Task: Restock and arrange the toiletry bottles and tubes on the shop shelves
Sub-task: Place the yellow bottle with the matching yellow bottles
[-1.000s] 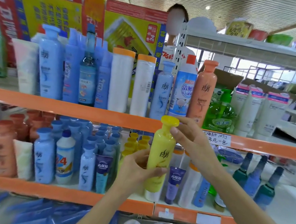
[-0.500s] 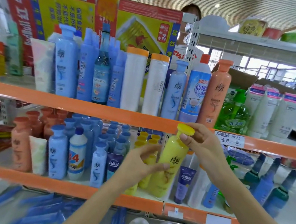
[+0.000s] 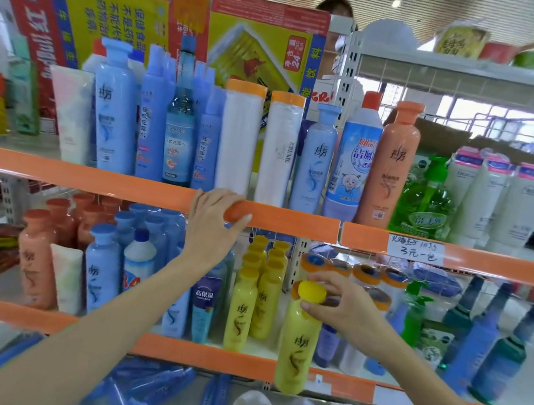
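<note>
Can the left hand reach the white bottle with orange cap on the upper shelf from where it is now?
Probably yes. The left hand rests on the orange shelf edge just below the white bottle, which stands in the front row with nothing before it.

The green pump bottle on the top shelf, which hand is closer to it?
Right. The right hand grips a yellow bottle below and left of the green pump bottle. The left hand rests on the orange shelf edge, farther left.
</note>
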